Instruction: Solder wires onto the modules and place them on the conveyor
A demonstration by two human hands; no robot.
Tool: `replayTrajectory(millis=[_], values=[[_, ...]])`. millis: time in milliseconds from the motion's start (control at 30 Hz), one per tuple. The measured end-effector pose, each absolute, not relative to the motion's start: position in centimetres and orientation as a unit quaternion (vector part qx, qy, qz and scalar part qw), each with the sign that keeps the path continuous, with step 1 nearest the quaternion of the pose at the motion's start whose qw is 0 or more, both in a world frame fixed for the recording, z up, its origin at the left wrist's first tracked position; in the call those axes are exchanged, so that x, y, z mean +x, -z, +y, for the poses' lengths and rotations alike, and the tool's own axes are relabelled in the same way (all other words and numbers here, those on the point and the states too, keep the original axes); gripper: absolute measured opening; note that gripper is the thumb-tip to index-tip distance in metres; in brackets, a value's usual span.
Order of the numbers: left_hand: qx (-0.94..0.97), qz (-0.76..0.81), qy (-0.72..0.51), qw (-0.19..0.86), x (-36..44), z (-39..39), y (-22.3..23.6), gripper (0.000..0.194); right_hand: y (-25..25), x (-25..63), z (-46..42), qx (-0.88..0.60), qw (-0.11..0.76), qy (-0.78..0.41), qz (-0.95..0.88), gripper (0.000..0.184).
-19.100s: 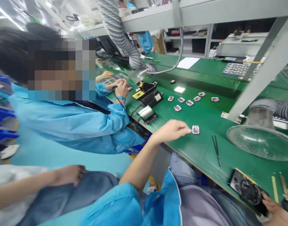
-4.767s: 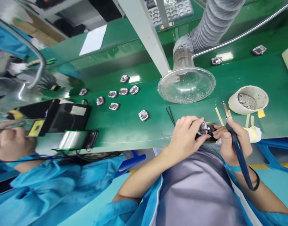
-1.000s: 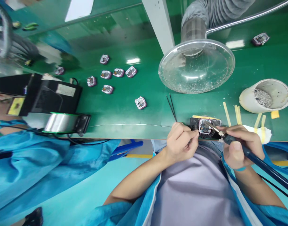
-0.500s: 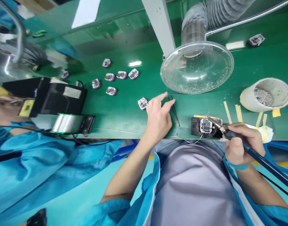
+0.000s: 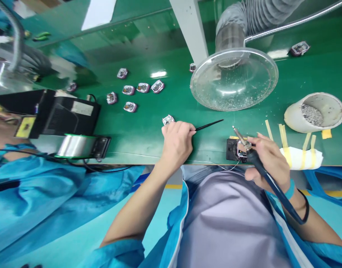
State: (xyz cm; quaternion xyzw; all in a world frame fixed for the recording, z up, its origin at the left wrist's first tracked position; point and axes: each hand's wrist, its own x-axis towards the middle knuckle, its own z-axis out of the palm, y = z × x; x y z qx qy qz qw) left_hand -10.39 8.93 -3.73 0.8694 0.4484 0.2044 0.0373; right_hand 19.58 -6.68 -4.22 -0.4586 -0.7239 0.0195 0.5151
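My left hand (image 5: 178, 141) is closed on a pair of dark tweezers (image 5: 210, 125), which point right and lie low over the green bench. Just beyond its knuckles is a small white-and-pink device housing (image 5: 168, 120), partly covered by the hand. My right hand (image 5: 271, 160) holds a soldering iron (image 5: 257, 163) slantwise, its bare metal tip up and left. Under the iron is a black fixture (image 5: 231, 150) with an open device housing (image 5: 240, 149) seated in it, largely hidden by iron and fingers. A thin solder wire (image 5: 207, 162) runs along the bench edge to the fixture.
A clear fume hood (image 5: 235, 100) hangs beyond the fixture. To the right stand a white cup (image 5: 293, 117) of solder bits and yellow tape strips (image 5: 283, 134). Several housings (image 5: 143, 88) lie left, near a solder spool (image 5: 78, 145). A person in blue (image 5: 34, 201) sits at left.
My left hand has gone from spread fingers to gripping the tweezers, which swung round to point right. My right hand moved left, lifting the iron's tip off the housing in the fixture.
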Motion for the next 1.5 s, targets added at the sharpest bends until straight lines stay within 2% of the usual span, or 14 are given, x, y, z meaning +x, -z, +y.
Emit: replayTrajectory(millis=[167,333,500,567,1500], values=[[0.859,0.436,-0.255,0.084,-10.7,8.0,3.8,0.024,4.1,19.5,-6.7,-0.470,0.453,-0.021,-0.757,0.078],[0.802,0.439,-0.364,0.176,-8.4,5.2,2.7,0.013,4.4,19.2,-6.9,-0.522,0.497,0.003,-0.693,0.075],[0.703,0.403,-0.463,0.359,-3.2,1.3,2.5,0.008,4.5,19.0,-7.4,-0.554,0.548,-0.010,-0.626,0.070],[0.687,0.372,-0.478,0.403,-1.6,0.3,2.8,0.008,4.6,19.1,-7.6,-0.559,0.552,-0.015,-0.619,0.068],[0.708,0.382,-0.453,0.385,-0.5,-0.4,3.3,0.010,3.8,19.2,-6.7,-0.502,0.541,0.007,-0.675,0.070]])
